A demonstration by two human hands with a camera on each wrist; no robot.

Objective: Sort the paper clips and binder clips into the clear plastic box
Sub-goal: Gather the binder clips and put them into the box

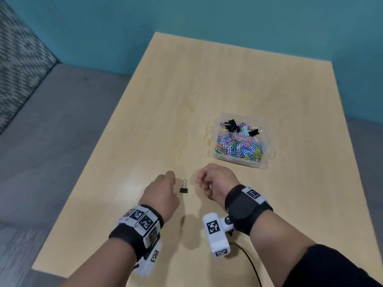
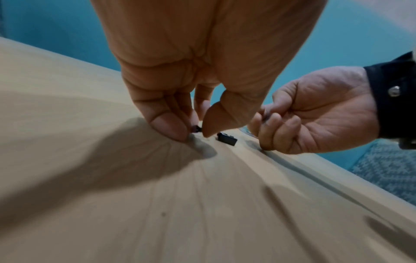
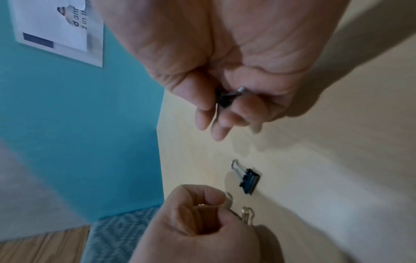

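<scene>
A clear plastic box [image 1: 267,141] stands to the right on the table. Its far compartment holds binder clips [image 1: 241,126] and its near one coloured paper clips [image 1: 240,150]. One black binder clip [image 1: 183,188] [image 2: 227,139] [image 3: 248,178] lies loose on the table between my hands. My left hand [image 1: 165,187] [image 2: 193,130], just left of it, pinches a small binder clip; its wire handle [image 3: 247,213] sticks out of the fist. My right hand [image 1: 205,181] [image 3: 216,113], just right of the loose clip, curls round another black binder clip [image 3: 225,97].
The light wooden table [image 1: 207,90] runs back to a teal wall. Its left edge drops to grey floor and a patterned seat [image 1: 18,65]. A black cable [image 1: 248,264] trails near the front edge. A printed notice [image 3: 58,30] hangs on the wall.
</scene>
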